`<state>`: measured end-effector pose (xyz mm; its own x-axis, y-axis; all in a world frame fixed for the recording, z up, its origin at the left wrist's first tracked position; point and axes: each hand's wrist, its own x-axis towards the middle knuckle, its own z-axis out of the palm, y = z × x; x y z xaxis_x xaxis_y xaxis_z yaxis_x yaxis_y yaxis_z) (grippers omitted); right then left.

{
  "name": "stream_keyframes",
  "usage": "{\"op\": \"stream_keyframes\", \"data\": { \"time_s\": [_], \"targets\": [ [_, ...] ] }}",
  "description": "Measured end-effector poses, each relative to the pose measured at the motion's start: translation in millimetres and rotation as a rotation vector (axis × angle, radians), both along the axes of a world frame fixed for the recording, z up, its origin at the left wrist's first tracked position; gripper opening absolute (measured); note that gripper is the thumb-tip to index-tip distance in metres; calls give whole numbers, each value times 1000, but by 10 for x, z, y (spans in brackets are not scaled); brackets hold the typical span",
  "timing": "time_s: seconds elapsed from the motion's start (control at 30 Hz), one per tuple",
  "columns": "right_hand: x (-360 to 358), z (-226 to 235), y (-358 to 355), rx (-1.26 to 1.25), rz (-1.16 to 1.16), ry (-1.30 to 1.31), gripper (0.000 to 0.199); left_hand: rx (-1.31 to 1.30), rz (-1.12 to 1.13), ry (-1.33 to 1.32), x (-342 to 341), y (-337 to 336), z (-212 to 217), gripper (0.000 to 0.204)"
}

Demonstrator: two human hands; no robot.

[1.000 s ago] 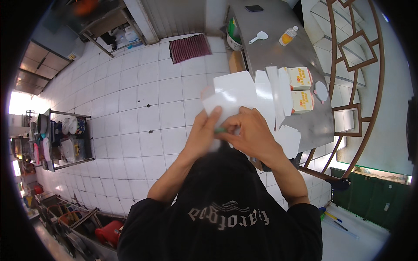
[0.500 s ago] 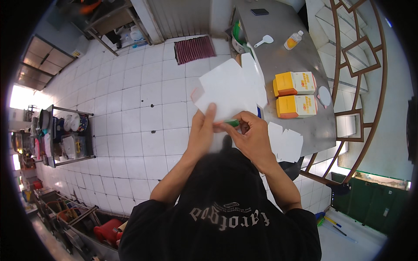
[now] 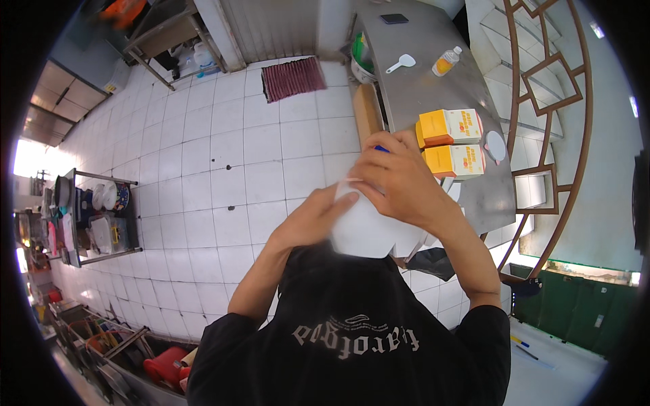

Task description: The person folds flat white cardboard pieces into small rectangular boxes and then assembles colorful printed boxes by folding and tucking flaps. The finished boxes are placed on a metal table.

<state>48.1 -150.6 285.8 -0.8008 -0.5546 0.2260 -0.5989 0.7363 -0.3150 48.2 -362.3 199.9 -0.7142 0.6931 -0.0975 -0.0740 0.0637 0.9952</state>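
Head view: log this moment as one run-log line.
left hand: under white folded paper carton | right hand: on top | two orange-yellow boxes on steel counter

Daylight floods in around me, blowing out to white glare at nine o'clock. The white floor tiles (image 3: 223, 169) shine evenly with soft shadows. The fisheye bends the tile lines toward a black rim, and my right hand (image 3: 399, 179) looks slightly motion-blurred.
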Motion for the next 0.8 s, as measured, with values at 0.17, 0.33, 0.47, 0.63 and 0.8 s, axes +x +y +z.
{"op": "stream_keyframes", "data": {
  "time_s": [0.17,0.33,0.47,0.63,0.8],
  "targets": [
    [41,-114,-69,-28,116,292,16,13,-122,-145,3,-86,105,41],
    [3,-95,27,-136,112,-62,21,-257,-276,-189,-67,-132,229,43],
    [15,-184,24,-70,167,45,29,4,-168,-140,-49,-55,112,41],
    [180,-269,-7,-190,169,111,31,112,-74,-33,-97,-137,14,47],
    [154,-26,195,-246,-16,-7,45,-7,-174,-123,-130,-284,214,55]
  ]
}}
